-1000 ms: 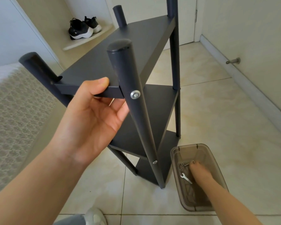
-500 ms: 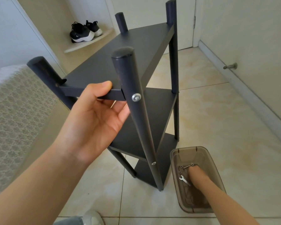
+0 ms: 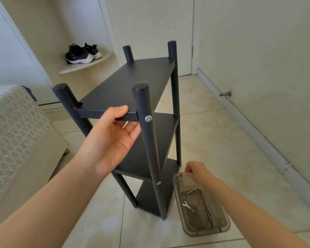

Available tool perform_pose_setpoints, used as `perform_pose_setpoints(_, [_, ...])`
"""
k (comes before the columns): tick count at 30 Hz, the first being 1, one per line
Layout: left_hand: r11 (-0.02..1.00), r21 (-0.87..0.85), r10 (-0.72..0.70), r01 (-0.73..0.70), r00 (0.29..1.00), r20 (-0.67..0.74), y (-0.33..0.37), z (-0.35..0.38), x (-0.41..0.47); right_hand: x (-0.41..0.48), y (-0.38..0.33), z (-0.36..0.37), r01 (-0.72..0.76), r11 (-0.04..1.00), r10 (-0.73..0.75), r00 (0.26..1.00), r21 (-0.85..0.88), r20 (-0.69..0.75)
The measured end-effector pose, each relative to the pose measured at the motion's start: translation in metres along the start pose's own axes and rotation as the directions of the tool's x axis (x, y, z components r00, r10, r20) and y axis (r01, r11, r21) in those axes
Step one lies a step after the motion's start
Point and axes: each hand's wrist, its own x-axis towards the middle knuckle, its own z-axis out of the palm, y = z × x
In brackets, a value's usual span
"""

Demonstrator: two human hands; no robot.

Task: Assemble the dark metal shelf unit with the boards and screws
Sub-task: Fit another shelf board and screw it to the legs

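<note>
The shelf unit [image 3: 165,127] stands upright on the floor, its long axis vertical, directly ahead of our left fingers and up and to the left of our right ones. We count three boards stacked one above another and four posts. Our left hand [image 3: 111,140] grips the front edge of the top board [image 3: 129,86], thumb on top and fingers curled beneath, just beside the near right post [image 3: 149,145]. The near left post [image 3: 68,102] stands further off on the thumb's side.

One plastic tub [image 3: 207,232] sits on the floor under our right hand [image 3: 198,171], near the unit's foot. The right fingers are curled in, tips drawn together over the tub's far rim; whether they pinch a screw we cannot tell.

We judge the coming move to be carrying a screw to a post joint at the top board. The right hand is nearer the tub and the left nearer the joint, so the reach runs up and leftward from the right fingers.

In the tub, on the wrist side of the right fingers, lie one small wrench [image 3: 188,206] and a few loose screws [image 3: 190,191], too small to count. Two fitted screws show on the near right post: the upper screw head [image 3: 148,118] just beside the left fingertips and the lower screw head [image 3: 158,183] well below them.
</note>
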Motion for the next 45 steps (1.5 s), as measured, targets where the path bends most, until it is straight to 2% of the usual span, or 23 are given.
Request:
perform_pose_setpoints(4, [1.000, -0.030, -0.007, 0.007, 1.000, -0.002, 0.000, 0.001, 0.000, -0.022, -0.031, -0.045, 0.075, 0.990, -0.058, 0.989, 0.121, -0.135])
perform_pose_setpoints(8, [0.998, -0.058, -0.013, 0.014, 1.000, 0.011, 0.001, 0.001, -0.002, -0.048, -0.069, -0.090, 0.148, 0.975, -0.120, 0.979, 0.166, -0.166])
perform_pose_setpoints(12, [0.996, -0.087, -0.035, 0.036, 0.999, 0.004, 0.001, 0.000, -0.003, -0.084, -0.109, -0.138, 0.284, 0.948, -0.254, 0.947, 0.146, -0.194])
perform_pose_setpoints(16, [0.996, -0.077, -0.055, 0.054, 0.998, -0.010, 0.001, -0.002, -0.002, -0.121, -0.138, -0.171, 0.371, 0.869, -0.314, 0.925, 0.328, -0.215])
perform_pose_setpoints(19, [0.997, -0.050, -0.066, 0.066, 0.998, 0.008, 0.002, -0.001, -0.003, -0.136, -0.152, -0.178, 0.374, 0.790, -0.285, 0.926, 0.486, -0.250])
perform_pose_setpoints(24, [0.996, -0.057, -0.072, 0.073, 0.997, 0.025, 0.003, -0.003, -0.003, -0.144, -0.156, -0.173, 0.301, 0.661, -0.182, 0.953, 0.687, -0.242])
perform_pose_setpoints(28, [0.996, -0.053, -0.075, 0.076, 0.997, 0.017, 0.003, -0.004, -0.003, -0.139, -0.173, -0.177, 0.278, 0.542, -0.108, 0.959, 0.793, -0.263])
perform_pose_setpoints(30, [0.996, -0.043, -0.078, 0.079, 0.997, 0.011, 0.002, -0.005, -0.001, -0.139, -0.181, -0.175, 0.274, 0.525, -0.087, 0.959, 0.806, -0.270])
perform_pose_setpoints(35, [0.996, -0.045, -0.075, 0.076, 0.996, 0.038, 0.001, -0.005, 0.000, -0.143, -0.183, -0.177, 0.377, 0.579, -0.154, 0.921, 0.723, -0.357])
perform_pose_setpoints(41, [0.995, -0.057, -0.075, 0.076, 0.997, 0.012, 0.001, -0.005, 0.001, -0.150, -0.180, -0.177, 0.353, 0.606, -0.174, 0.933, 0.712, -0.314])
perform_pose_setpoints(45, [0.995, -0.056, -0.077, 0.077, 0.997, 0.000, 0.000, -0.005, 0.001, -0.152, -0.179, -0.177, 0.336, 0.559, -0.153, 0.940, 0.758, -0.304])
